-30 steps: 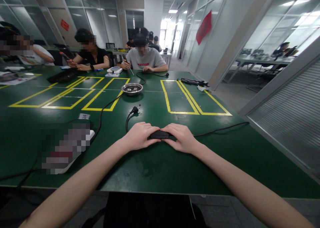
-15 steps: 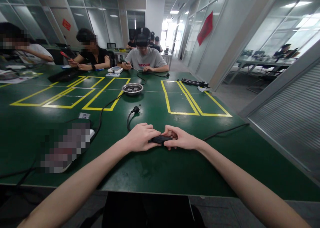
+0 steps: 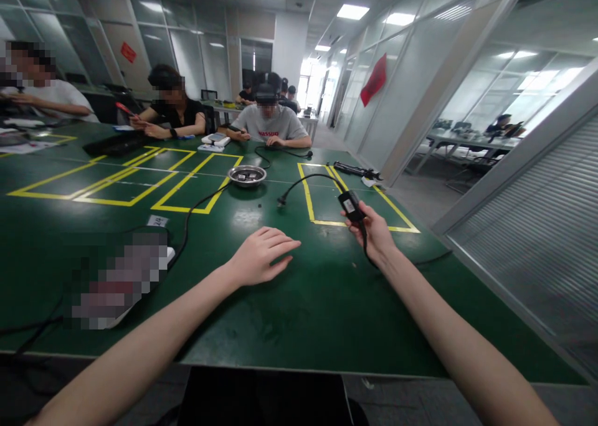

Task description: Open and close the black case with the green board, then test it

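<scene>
My right hand (image 3: 377, 234) is closed around the lower end of a black power adapter (image 3: 351, 205), tilted, with a pale label facing up. One cable leaves its top and arcs left to a black plug (image 3: 281, 200), which appears to be at the tabletop. Another cable (image 3: 365, 245) runs down from it past my wrist and on toward the table's right side. My left hand (image 3: 262, 258) is over the green table with nothing in it, fingers stretched to the right and thumb apart.
A metal bowl (image 3: 247, 176) with small metal pieces stands mid-table. Yellow tape outlines (image 3: 187, 210) mark the green tabletop (image 3: 299, 326). A blurred-out item (image 3: 121, 283) and a numbered tag (image 3: 157, 220) lie at left. A black folded stand (image 3: 355, 169) lies back right. Several people sit across.
My left hand has let go of the power adapter. My right hand has carried it right and away from me, turning it label up; the plug has swung right with it.
</scene>
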The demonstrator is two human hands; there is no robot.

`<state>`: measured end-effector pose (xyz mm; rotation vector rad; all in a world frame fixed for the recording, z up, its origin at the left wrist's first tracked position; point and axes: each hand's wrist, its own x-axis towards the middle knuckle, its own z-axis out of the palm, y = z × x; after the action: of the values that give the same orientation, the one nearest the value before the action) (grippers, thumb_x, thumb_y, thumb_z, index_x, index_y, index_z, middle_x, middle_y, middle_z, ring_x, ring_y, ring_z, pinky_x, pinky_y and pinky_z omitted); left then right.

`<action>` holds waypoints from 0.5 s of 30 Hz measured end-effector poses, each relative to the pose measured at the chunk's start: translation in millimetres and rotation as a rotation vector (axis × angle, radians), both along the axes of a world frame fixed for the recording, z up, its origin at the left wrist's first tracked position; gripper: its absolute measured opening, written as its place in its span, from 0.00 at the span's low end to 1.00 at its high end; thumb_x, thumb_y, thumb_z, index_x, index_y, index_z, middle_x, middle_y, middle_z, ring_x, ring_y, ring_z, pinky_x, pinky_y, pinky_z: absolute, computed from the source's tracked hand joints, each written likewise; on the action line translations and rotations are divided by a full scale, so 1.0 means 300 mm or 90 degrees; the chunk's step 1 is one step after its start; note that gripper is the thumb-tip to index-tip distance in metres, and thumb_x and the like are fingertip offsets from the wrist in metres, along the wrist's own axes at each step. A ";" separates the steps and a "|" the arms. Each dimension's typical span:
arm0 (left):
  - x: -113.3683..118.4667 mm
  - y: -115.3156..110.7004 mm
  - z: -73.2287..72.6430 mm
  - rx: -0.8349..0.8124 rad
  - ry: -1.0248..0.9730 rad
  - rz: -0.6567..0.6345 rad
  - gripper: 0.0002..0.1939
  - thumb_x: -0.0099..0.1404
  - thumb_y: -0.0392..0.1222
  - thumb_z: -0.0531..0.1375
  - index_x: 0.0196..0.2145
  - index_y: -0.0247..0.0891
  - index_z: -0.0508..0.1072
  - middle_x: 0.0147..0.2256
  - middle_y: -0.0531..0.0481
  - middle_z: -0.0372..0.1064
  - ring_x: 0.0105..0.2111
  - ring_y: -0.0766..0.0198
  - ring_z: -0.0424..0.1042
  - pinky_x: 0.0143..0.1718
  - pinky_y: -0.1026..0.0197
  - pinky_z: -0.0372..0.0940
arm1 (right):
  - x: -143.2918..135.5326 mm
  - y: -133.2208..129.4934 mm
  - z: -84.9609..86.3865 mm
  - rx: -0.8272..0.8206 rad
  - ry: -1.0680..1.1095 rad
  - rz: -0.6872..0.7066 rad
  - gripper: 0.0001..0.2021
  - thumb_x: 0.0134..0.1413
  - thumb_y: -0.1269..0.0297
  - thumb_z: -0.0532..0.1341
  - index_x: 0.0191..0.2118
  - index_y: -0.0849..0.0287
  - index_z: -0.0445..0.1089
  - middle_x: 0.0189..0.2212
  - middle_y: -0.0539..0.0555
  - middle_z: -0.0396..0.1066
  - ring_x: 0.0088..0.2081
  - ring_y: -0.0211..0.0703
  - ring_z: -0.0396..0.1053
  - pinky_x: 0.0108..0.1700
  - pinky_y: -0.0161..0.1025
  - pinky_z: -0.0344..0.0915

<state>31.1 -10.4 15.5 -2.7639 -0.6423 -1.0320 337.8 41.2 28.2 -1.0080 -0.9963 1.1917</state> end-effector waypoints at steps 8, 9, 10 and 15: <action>0.000 0.009 -0.031 -0.095 0.045 0.007 0.13 0.74 0.41 0.56 0.52 0.37 0.76 0.40 0.46 0.79 0.40 0.59 0.77 0.42 0.57 0.69 | 0.231 0.100 -0.038 0.152 -0.541 -0.325 0.23 0.48 0.40 0.66 0.31 0.53 0.61 0.32 0.55 0.79 0.29 0.48 0.74 0.25 0.36 0.61; -0.002 0.008 -0.031 -0.105 0.049 0.010 0.13 0.74 0.41 0.56 0.51 0.37 0.77 0.40 0.46 0.79 0.40 0.59 0.77 0.42 0.57 0.69 | 0.253 0.094 -0.057 0.125 -0.668 -0.329 0.20 0.49 0.43 0.66 0.31 0.53 0.64 0.33 0.57 0.79 0.33 0.51 0.75 0.28 0.38 0.62; -0.003 0.006 -0.030 -0.114 0.053 0.012 0.13 0.74 0.41 0.56 0.51 0.37 0.77 0.40 0.46 0.79 0.39 0.59 0.77 0.43 0.57 0.69 | 0.274 0.088 -0.077 0.082 -0.778 -0.329 0.17 0.51 0.45 0.65 0.32 0.53 0.66 0.33 0.58 0.78 0.34 0.54 0.76 0.29 0.39 0.62; -0.008 0.003 -0.026 -0.152 0.074 0.016 0.14 0.75 0.42 0.55 0.51 0.37 0.77 0.40 0.46 0.80 0.38 0.60 0.77 0.44 0.57 0.70 | 0.364 0.089 -0.138 -0.088 -0.997 -0.391 0.15 0.58 0.48 0.61 0.41 0.55 0.71 0.34 0.62 0.78 0.37 0.59 0.76 0.32 0.41 0.60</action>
<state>28.7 -9.6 7.6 -2.9817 -0.8305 -0.8313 447.0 67.8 -13.1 -2.2179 -1.5336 -0.2687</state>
